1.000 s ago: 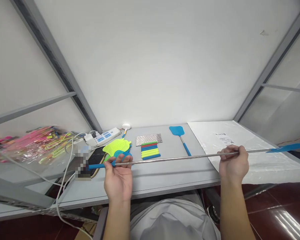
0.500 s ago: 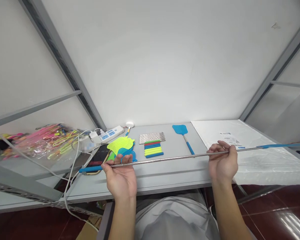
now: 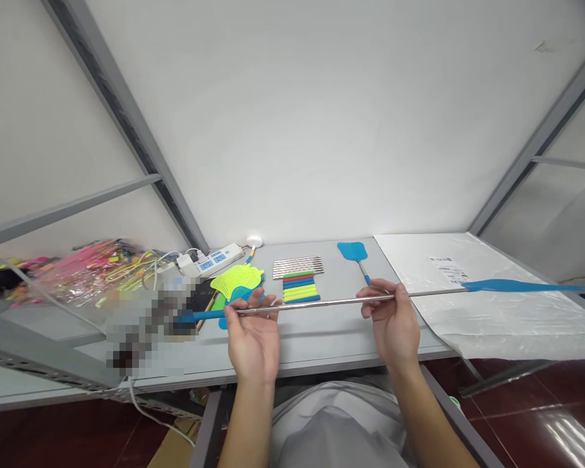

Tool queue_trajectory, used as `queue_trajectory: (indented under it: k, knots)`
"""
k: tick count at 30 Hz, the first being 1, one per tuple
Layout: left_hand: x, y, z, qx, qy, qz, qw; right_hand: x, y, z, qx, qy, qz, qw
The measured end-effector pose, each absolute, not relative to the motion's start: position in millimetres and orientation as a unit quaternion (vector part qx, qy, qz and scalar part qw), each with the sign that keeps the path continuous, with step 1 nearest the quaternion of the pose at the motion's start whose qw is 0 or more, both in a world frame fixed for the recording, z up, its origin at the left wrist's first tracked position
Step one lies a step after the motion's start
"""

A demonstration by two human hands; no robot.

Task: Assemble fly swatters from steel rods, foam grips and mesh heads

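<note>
Left hand (image 3: 256, 344) and right hand (image 3: 396, 328) hold one long swatter (image 3: 341, 301).
Its rod (image 3: 316, 304) is slender, shiny metal; one second swatter (image 3: 352, 251), flat-headed, lies on the tabletop (image 3: 322, 338).

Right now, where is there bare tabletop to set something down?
Bare tabletop shows along the front edge, between the left hand and right hand. A narrower gap lies behind the held swatter, between the coloured tubes and the lying blue swatter. The left is crowded with a yellow mesh head and power strip; a white package covers the right.
</note>
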State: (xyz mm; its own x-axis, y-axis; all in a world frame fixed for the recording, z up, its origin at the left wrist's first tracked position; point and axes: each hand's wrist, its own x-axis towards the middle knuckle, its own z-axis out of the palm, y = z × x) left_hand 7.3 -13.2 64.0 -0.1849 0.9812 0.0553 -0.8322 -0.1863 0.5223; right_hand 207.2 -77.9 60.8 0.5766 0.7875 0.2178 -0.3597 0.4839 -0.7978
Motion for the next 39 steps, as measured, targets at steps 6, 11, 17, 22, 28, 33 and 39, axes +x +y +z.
queue_trajectory:
  k: [6,11,17,22,28,33,39]
  knots:
    - [-25,-1,74,0.135,0.208,0.772,0.585,236,-77,64,-0.38,-0.266,0.389,0.796]
    - [-41,3,84,0.105,0.21,0.798,0.556,256,-80,70,-0.342,-0.222,0.382,0.829]
    - [-48,3,86,0.06,0.172,0.787,0.589,255,-78,67,-0.318,-0.211,0.417,0.825]
    - [-63,10,75,0.081,0.076,0.759,0.642,256,-76,65,-0.322,-0.212,0.405,0.829]
    - [-35,-1,74,0.131,0.066,0.745,0.65,231,-76,67,-0.322,-0.205,0.378,0.844]
    - [-13,-13,79,0.154,0.092,0.728,0.662,194,-76,63,-0.325,-0.25,0.431,0.804]
    - [-47,-1,76,0.096,0.029,0.729,0.677,192,-76,62,-0.334,-0.328,0.469,0.749]
